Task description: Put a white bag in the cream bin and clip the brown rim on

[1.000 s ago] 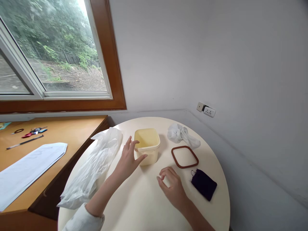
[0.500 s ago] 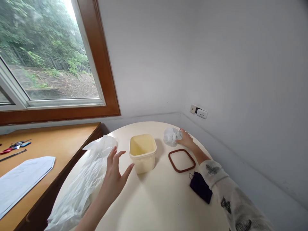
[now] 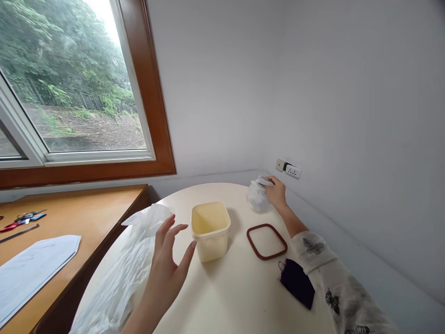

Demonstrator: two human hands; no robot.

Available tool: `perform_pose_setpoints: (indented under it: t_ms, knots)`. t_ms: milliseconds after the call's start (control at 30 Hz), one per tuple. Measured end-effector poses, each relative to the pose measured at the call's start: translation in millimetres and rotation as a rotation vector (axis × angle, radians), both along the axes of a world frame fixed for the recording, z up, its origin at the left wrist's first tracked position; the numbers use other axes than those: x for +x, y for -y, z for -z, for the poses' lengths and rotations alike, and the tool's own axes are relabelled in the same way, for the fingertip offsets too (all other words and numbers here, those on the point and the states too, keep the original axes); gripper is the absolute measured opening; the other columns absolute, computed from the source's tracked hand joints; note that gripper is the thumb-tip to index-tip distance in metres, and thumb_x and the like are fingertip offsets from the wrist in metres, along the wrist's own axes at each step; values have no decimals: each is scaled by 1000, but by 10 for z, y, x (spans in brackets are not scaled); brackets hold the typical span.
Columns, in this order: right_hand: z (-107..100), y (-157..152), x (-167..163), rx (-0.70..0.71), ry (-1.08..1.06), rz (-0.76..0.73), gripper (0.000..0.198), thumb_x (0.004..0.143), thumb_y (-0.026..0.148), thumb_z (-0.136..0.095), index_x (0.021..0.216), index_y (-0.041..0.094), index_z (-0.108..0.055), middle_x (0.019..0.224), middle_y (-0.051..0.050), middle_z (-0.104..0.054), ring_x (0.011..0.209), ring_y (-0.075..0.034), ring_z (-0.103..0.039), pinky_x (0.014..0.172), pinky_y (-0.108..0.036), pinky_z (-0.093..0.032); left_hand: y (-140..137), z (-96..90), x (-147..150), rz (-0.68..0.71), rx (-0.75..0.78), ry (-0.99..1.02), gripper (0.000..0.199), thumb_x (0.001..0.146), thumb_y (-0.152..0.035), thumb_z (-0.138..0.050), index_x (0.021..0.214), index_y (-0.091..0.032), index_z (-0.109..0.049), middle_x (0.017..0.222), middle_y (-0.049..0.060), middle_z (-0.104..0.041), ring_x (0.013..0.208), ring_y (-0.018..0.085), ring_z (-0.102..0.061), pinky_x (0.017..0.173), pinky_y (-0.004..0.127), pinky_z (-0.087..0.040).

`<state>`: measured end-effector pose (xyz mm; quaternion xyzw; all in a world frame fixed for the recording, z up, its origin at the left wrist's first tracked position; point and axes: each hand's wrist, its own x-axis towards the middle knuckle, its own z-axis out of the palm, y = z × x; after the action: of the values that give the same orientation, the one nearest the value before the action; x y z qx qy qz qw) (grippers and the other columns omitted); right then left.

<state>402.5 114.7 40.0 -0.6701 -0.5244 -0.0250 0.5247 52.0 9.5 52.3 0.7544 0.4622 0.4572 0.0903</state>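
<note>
Pinching a white plastic bag (image 3: 257, 197) by its gathered neck in the right grip (image 3: 277, 194), at the far right edge of the desk (image 3: 243, 297); holding the left grip (image 3: 166, 271) wide around nothing beside a yellow tub (image 3: 212, 248); likely handling light, soft and slippery, calling for a neck hold.

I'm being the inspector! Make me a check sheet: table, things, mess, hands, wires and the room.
Surface: cream table with a curved edge.
Job's things: small white bag; yellow tub, open on top.
Clutter: brown ring, dark pouch and long plastic bag on the table; papers on the wooden desk.
Hands: right hand grips the small white bag near its top; left hand open beside the yellow tub, contact unclear.
Cables: nothing seen.
Surroundings: window, wall socket.
</note>
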Motion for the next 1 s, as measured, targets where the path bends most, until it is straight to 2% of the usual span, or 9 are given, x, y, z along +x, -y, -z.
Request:
perform_pose_setpoints:
  t_ms: [133,233,367,533,667,767,900,1000]
  knots:
    - [-482,290,-194,162,27,-34,25,73,20,-45,92,17,-61,94,-5,-64,87,-17,-56,77,-29,-42,56,-95,32,64,34,69,19,83,-33,-48,101,-27,-49,127,8,-41,122,28,-38,90,45,-45]
    - [-754,619,-417,256,48,-79,21,71,20,-49,86,19,-62,88,-3,-64,82,-18,-56,73,-30,-43,88,-190,67,157,45,84,11,84,-30,-48,93,-25,-53,116,7,-51,110,25,-49,85,41,-48]
    - [-948,1046,-744,231,30,-245,13,68,17,-52,76,20,-61,77,0,-62,70,-15,-54,61,-26,-42,137,-350,124,250,42,74,11,85,-26,-48,92,-27,-56,106,4,-58,101,22,-55,84,38,-49]
    - [-937,1346,-1081,37,-92,-563,14,67,12,-51,73,20,-61,68,2,-59,62,-12,-53,53,-21,-40,196,-508,179,473,36,-80,37,82,-25,-55,117,-31,-48,118,5,-54,111,21,-49,92,37,-45]
    - [-839,1388,-1273,-72,-226,-781,19,66,14,-55,83,20,-61,71,2,-59,61,-11,-53,52,-20,-41,179,-517,218,586,-19,-127,33,81,-24,-55,114,-28,-51,116,7,-53,108,23,-50,90,39,-44]
    - [-779,1364,-1384,-113,-289,-835,25,67,14,-54,90,20,-59,69,3,-58,60,-10,-53,51,-19,-40,140,-484,233,596,-64,-115,28,80,-22,-56,108,-27,-55,109,7,-55,98,22,-52,82,36,-47]
    - [-711,1296,-1488,-140,-289,-834,29,69,11,-48,95,21,-58,65,5,-54,54,-8,-48,48,-18,-38,76,-446,246,559,-59,-31,14,81,-24,-55,94,-25,-59,102,7,-55,91,20,-53,77,33,-47]
    - [-628,1214,-1525,-162,-262,-816,33,74,12,-44,103,24,-55,74,3,-58,62,-10,-54,54,-20,-43,16,-430,266,501,-52,17,9,83,-21,-49,84,-22,-57,92,6,-56,84,18,-53,73,31,-46]
